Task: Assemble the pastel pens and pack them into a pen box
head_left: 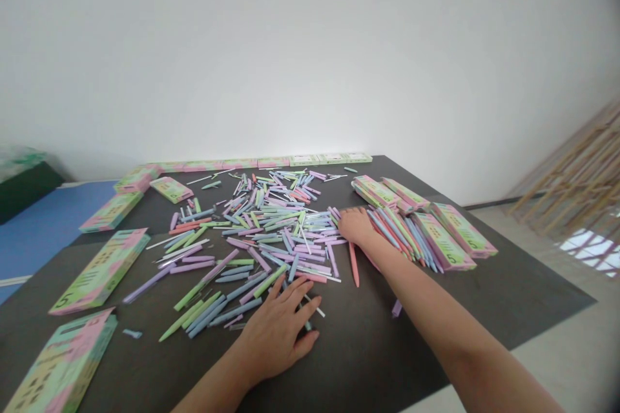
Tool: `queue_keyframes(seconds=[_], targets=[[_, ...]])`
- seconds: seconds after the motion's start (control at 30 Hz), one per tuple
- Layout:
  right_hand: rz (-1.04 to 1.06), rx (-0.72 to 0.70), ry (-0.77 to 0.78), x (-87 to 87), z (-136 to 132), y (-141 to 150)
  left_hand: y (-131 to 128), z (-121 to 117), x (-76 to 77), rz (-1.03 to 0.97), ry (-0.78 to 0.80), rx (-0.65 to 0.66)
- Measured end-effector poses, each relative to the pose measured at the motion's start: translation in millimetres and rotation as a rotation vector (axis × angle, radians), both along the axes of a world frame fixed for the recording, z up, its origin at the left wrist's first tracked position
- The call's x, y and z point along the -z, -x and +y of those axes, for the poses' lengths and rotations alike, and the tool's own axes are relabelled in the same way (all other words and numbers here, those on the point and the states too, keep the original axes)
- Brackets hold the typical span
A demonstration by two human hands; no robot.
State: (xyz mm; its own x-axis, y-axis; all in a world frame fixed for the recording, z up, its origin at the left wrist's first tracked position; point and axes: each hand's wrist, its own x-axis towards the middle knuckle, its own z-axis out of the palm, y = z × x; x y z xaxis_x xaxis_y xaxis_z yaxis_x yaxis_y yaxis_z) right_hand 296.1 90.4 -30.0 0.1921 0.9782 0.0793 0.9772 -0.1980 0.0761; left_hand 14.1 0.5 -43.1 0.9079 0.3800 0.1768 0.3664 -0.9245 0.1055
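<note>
A loose pile of pastel pens [261,226] in lilac, blue, green, pink and coral covers the middle of the dark table [508,297]. My left hand [278,329] rests palm down on the near edge of the pile, fingers spread over several pens. At the pile's right edge, my right hand [356,226] touches the pens, and its fingers are partly hidden. Just below it lies a coral pen [354,264]. To its right, pens lie in several pastel green-and-pink boxes [443,242]. More such boxes [99,271] lie to the left.
A row of boxes [256,162] lines the table's far edge. A loose lilac pen piece [397,308] lies on the tabletop near my right forearm. A blue surface [48,226] lies beyond the left edge, and a wooden frame [571,174] stands on the floor at right.
</note>
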Motion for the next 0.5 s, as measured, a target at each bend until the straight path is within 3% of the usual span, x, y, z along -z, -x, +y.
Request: queue_keyframes(seconds=[0.5], targets=[[0.079,-0.068,0.095,-7.8,13.5,15.5,-1.9,-1.2,-3.5,-0.050,0.035,-0.023]])
